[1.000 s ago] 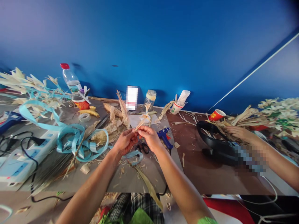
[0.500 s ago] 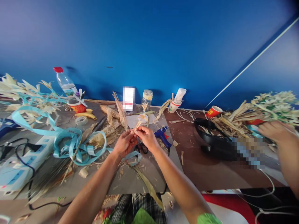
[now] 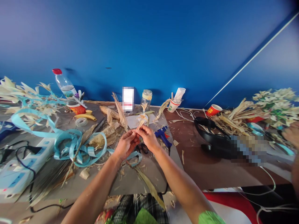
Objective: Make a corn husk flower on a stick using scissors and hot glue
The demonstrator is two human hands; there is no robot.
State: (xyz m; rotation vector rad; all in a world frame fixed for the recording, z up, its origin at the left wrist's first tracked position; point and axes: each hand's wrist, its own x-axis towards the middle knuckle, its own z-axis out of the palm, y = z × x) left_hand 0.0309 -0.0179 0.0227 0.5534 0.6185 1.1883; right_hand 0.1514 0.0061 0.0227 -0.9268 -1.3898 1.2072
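Note:
Pinched between the fingertips of both hands is a small pale strip of corn husk (image 3: 140,124). My left hand (image 3: 126,145) grips its lower end with curled fingers, and my right hand (image 3: 148,137) presses against it from the other side. Just beyond the fingertips stands a pale husk flower (image 3: 143,116) with an orange-brown tint. To the right of my hands lies a blue glue gun (image 3: 163,136). Dark-handled scissors (image 3: 143,148) are partly hidden under my hands.
Light blue ribbon (image 3: 67,144) lies in loops at left, beside a white power strip (image 3: 35,163). Corn cobs (image 3: 109,112) and dry husks are behind. A black bag-like thing (image 3: 211,140) is at right, near another person's hand (image 3: 291,132) and husk flowers (image 3: 283,102).
My hands stay together on the husk strip and have shifted very slightly. At right, the other person's hand has drawn back toward the edge of view.

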